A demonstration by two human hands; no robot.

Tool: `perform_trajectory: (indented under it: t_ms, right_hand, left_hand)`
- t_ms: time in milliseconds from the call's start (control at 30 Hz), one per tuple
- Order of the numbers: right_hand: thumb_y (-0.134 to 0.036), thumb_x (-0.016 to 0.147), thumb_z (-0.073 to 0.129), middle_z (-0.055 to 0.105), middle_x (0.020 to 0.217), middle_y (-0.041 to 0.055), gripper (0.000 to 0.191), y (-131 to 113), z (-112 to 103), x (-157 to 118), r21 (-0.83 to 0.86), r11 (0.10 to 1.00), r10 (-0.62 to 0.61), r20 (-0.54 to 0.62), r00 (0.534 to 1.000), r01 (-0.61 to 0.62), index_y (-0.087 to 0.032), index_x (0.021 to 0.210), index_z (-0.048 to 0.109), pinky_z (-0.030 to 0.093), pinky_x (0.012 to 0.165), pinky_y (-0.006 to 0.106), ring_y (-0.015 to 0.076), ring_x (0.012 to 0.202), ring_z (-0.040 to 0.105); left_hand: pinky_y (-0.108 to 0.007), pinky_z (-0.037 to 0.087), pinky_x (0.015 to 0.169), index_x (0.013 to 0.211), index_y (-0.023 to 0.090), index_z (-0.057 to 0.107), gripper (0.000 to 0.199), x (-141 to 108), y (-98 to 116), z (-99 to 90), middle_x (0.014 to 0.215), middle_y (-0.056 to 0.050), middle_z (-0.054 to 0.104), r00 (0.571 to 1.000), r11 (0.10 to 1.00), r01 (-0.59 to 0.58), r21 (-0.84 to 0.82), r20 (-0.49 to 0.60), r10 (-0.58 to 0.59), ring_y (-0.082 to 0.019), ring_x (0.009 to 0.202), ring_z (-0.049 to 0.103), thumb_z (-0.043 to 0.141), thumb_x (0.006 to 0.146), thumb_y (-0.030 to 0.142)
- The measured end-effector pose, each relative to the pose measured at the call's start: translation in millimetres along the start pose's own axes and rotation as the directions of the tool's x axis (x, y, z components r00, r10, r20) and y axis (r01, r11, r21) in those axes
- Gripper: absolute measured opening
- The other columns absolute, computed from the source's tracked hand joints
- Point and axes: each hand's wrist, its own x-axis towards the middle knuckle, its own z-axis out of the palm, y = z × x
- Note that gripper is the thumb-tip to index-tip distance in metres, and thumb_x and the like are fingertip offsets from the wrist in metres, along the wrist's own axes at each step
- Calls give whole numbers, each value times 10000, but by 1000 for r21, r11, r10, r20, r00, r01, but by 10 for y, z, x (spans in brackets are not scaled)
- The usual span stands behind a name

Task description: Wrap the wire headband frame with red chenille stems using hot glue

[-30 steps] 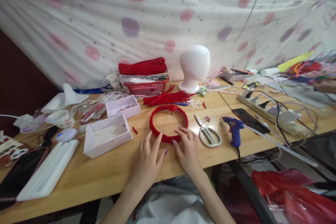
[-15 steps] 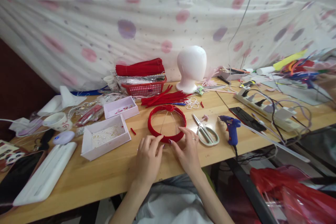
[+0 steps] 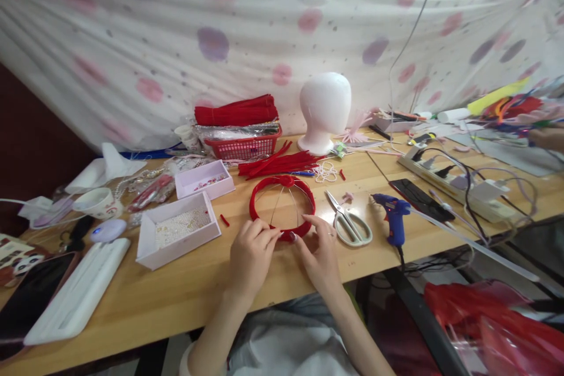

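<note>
A red fuzzy ring [image 3: 254, 195] with thin wires across its inside rests on the wooden table in front of me. My left hand [image 3: 254, 249] pinches the ring's near edge, left of its middle. On the near right part of the same edge, my right hand [image 3: 318, 249] grips with thumb and fingers. Scissors [image 3: 350, 223] with pale handles lie just right of the ring, blades pointing away. Farther right is a blue glue gun [image 3: 394, 217]. A short red piece [image 3: 224, 220] lies left of the ring, and red strips [image 3: 282, 164] are piled behind it.
White boxes of beads [image 3: 178, 229] stand on the left. Behind are a red basket [image 3: 242, 147] and a white foam head [image 3: 325, 108]. A power strip [image 3: 458, 191] and black phone [image 3: 420, 200] lie right. Another person's hand [image 3: 549, 136] shows at the far right.
The fingers of my left hand have drawn closer together at the ring's near edge. The view has shifted slightly, and the other person's hand at the far right has moved.
</note>
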Motion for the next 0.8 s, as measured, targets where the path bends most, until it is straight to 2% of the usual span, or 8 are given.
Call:
perform_trajectory:
  t_ms: [167,333,433,500,567,600,700,800]
  right_hand:
    - [-305,896,616,645,1150,93,272,-10,-13,-16,65,998,33,-80,996,-28,-230,1156,589,432,985,514,272,1096,564]
    - [-310,928,584,655,1039,85,204,-148,-73,-66,176,984,51,-92,994,-34,-218,1110,583,541,864,411,223,955,634]
    - [-306,938,589,657,977,63,176,-375,-112,-57,275,961,2,40,999,-13,-231,1097,605,556,824,366,204,903,651]
    - [-323,926,619,659,1047,72,285,-549,-101,-27,337,941,-44,181,983,-20,-243,1197,583,552,850,364,204,933,653]
    - [-352,883,684,660,1139,86,444,-688,-52,7,361,931,-58,308,949,-60,-245,1291,545,545,877,367,204,957,655]
    - [-364,866,704,674,1129,83,448,-733,-18,22,365,927,-48,357,933,-92,-237,1273,566,545,862,356,201,939,660]
    - [-411,849,715,713,856,39,251,-759,68,40,409,867,55,485,873,-283,-194,972,685,528,697,287,169,754,657]
    - [-499,790,751,671,647,4,332,-673,61,35,489,676,153,638,755,-551,-176,752,684,484,600,254,136,609,615]
  left_hand:
    - [-265,506,681,875,172,737,114,-26,-155,-264,778,-16,674,988,992,53,-110,-138,-68,-141,723,626,634,924,166]
    - [-276,496,671,753,199,714,117,5,-326,-651,730,4,679,958,987,122,-106,-247,-145,-140,681,629,691,866,180]
    - [-273,485,643,684,208,694,142,13,-323,-751,698,17,654,934,957,224,-182,-241,-264,-140,660,608,740,818,212]
    - [-270,489,641,653,213,688,161,11,-255,-732,705,21,642,926,929,263,-259,-204,-319,-139,660,608,769,790,230]
    - [-272,512,687,663,222,713,138,2,-152,-672,765,11,653,935,915,253,-313,-166,-315,-145,710,630,779,784,236]
    - [-274,524,717,697,232,740,105,-7,-97,-637,822,0,669,946,913,232,-335,-143,-292,-149,750,641,764,799,231]
    - [-277,553,777,858,281,795,154,-49,32,-551,1015,-28,700,976,907,165,-388,-70,-207,-159,861,649,674,874,188]
    - [-284,581,788,993,311,792,234,-95,86,-508,1115,-43,703,981,869,190,-456,61,-183,-169,900,656,628,908,167]
